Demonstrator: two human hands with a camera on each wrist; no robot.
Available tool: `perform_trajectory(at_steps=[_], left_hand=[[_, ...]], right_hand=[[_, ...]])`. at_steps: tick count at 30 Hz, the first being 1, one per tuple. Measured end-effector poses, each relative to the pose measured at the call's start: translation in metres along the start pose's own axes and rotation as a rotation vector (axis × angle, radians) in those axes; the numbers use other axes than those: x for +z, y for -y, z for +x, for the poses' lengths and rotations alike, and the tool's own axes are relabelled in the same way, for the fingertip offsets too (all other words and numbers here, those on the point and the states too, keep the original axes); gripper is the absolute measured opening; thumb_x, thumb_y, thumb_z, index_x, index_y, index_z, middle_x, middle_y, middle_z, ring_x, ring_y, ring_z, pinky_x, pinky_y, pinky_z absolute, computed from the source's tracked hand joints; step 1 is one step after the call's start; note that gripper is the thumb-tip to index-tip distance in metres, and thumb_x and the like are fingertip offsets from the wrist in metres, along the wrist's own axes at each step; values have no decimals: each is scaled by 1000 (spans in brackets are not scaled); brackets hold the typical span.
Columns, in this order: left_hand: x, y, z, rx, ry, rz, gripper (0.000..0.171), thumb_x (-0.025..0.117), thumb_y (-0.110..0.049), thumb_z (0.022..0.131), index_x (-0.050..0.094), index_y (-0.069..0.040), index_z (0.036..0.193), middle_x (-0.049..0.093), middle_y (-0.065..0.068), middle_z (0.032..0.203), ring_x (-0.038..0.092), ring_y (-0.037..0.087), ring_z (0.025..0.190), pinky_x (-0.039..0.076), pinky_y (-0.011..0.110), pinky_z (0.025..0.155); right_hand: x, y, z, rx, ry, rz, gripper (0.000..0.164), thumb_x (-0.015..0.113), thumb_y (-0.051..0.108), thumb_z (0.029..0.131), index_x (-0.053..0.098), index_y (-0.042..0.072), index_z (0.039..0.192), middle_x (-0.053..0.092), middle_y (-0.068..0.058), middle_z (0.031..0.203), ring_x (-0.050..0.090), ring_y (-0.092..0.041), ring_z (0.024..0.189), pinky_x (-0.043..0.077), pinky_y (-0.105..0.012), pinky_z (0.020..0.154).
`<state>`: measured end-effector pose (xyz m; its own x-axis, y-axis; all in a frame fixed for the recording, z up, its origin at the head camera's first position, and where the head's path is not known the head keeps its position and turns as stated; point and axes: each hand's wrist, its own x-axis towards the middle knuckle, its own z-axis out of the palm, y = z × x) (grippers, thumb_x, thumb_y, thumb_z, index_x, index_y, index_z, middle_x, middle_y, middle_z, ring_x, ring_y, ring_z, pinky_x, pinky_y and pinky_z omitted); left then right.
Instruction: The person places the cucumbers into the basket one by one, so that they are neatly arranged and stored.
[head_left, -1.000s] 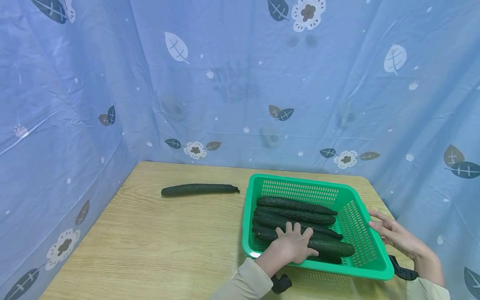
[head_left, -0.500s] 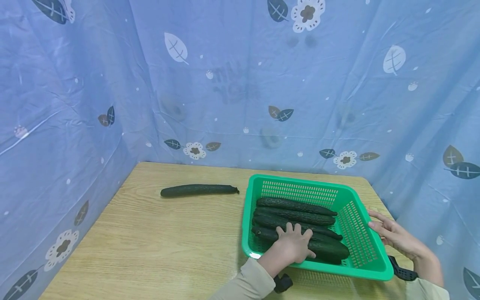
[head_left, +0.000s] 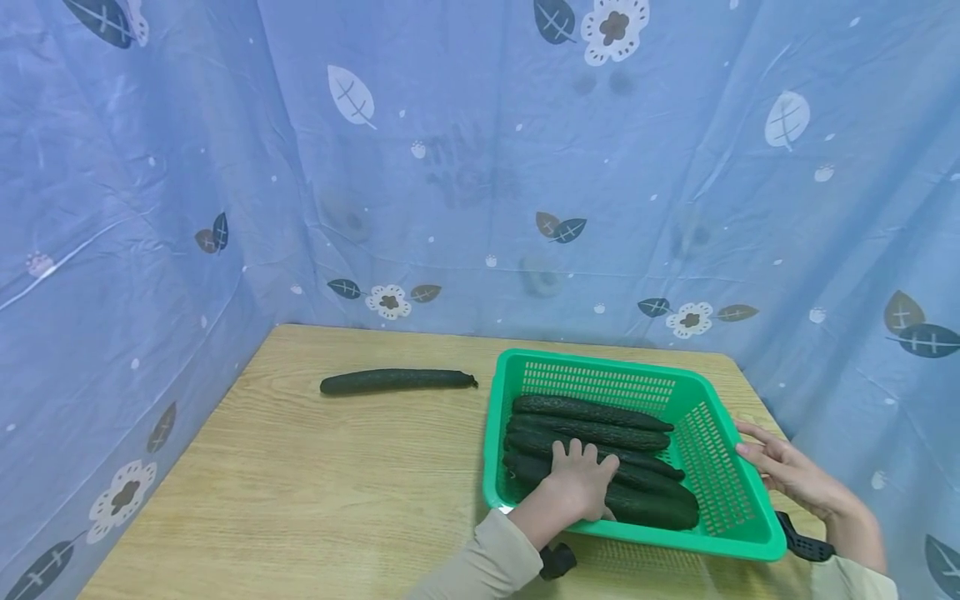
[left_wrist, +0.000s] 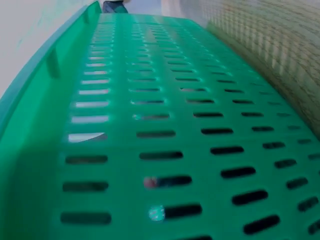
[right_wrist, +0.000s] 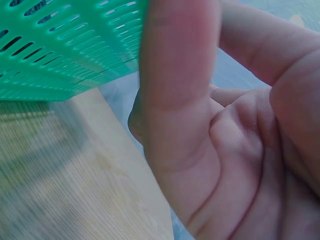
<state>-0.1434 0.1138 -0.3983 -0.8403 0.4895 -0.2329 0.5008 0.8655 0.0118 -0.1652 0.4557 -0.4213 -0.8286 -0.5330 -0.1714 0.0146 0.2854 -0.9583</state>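
A green plastic basket (head_left: 641, 533) stands on the table's right side, several dark green cucumbers (head_left: 592, 407) lying in it side by side. Over the nearest ones rests my left hand (head_left: 577, 486), fingers spread and touching them; its palm side is hidden in the head view. The left wrist view shows only the basket's slotted wall (left_wrist: 150, 120). My right hand (head_left: 798, 475) holds the basket's right rim, thumb at the edge. In the right wrist view, the right hand's fingers (right_wrist: 180, 60) are close to the basket's slotted side (right_wrist: 75, 45).
One single cucumber (head_left: 397, 381) lies on the wooden table (head_left: 315, 475), left of the basket. Blue patterned curtains (head_left: 480, 167) hang behind the table and along both sides.
The nearest cucumber has shifted slightly left and down into the basket beside the others. My left hand has drawn a little to the left over it. The right hand stays at the rim.
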Motion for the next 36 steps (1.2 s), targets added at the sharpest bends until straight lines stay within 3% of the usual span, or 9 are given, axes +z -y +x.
perform_trajectory(at_steps=[4,8,13,17,20,26,28,33,36], left_hand=[[0,3,-1,12,-11,30,58,67,-59,74,42,-39,122,46,-10,117,40,13,105,33,36,96],[0,10,-4,38,-30,31,46,68,-56,74,47,-35,108,46,-9,112,40,14,104,33,36,96],[-1,28,-11,61,-65,19,37,66,-57,75,46,-31,94,45,-7,103,40,14,97,34,35,91],[-4,47,-18,83,-100,-1,36,62,-58,78,46,-29,91,43,-6,98,37,15,90,32,34,81],[-5,63,-23,121,-149,-22,34,60,-56,80,47,-28,95,44,-6,97,36,15,89,31,33,77],[-6,95,-32,170,-236,-85,33,62,-50,83,50,-25,102,42,-6,95,31,15,86,26,30,73],[-9,103,-35,180,-253,-106,33,62,-48,83,50,-24,102,41,-5,96,31,16,87,27,31,76],[-11,119,-37,191,-307,-150,33,61,-44,86,50,-22,106,42,-2,101,32,18,89,31,36,79],[-9,129,-34,176,-350,-185,33,61,-43,86,49,-22,109,42,-1,103,34,18,90,32,37,79]], right_hand=[[1,1,0,18,-31,-40,59,25,15,104,-15,6,146,40,35,118,52,9,105,51,-28,79],[2,1,1,25,-36,-52,60,26,15,104,-15,2,145,40,34,118,51,10,105,50,-28,80],[0,0,0,32,-28,-38,57,24,16,104,-12,11,148,46,30,117,55,5,104,50,-28,80],[-1,0,0,33,-18,-29,51,24,16,104,-2,27,147,53,23,115,58,-1,101,50,-29,80],[-1,-1,0,29,-9,-27,50,23,16,104,-1,29,146,56,20,114,60,-6,100,50,-29,81],[1,0,1,31,-12,-33,53,24,16,104,-6,20,148,53,24,117,59,-4,103,50,-28,81],[1,0,1,31,-10,-28,50,24,16,104,-1,28,146,58,19,112,61,-7,98,50,-30,80],[1,1,1,50,-34,-48,53,25,18,104,-5,19,147,57,18,110,61,-6,95,51,-34,80],[2,2,1,73,-67,-89,61,26,20,104,-13,0,145,48,25,115,56,4,101,50,-38,82]])
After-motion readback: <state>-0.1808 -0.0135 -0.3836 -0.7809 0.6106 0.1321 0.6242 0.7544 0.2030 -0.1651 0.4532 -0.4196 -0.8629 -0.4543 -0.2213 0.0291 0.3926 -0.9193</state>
